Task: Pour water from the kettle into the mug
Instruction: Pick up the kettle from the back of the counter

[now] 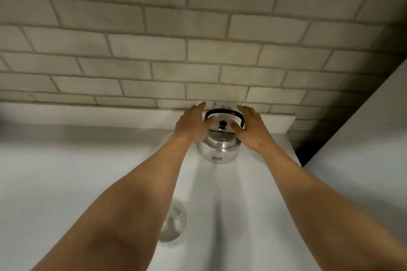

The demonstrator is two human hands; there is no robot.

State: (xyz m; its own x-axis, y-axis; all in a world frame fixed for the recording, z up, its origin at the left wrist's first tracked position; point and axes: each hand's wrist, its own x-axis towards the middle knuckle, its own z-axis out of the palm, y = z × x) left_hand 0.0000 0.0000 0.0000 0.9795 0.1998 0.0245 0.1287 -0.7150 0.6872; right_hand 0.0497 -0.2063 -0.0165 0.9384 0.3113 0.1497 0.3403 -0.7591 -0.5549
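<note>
Kettle (218,147) is flanked by left hand (190,124) and right hand (253,130), fingers spread wide, handle not yet gripped. Kettle stands upright on bench (66,171) near wall; glass mug (174,222) sits nearer. Nothing poured yet.

Two bare forearms reach forward side by side, the left hand (191,124) and right hand (253,127) both loosely spread with fingers extended and palms turned inward toward each other, thumbs angled into the gap between them, neither hand closed.
</note>
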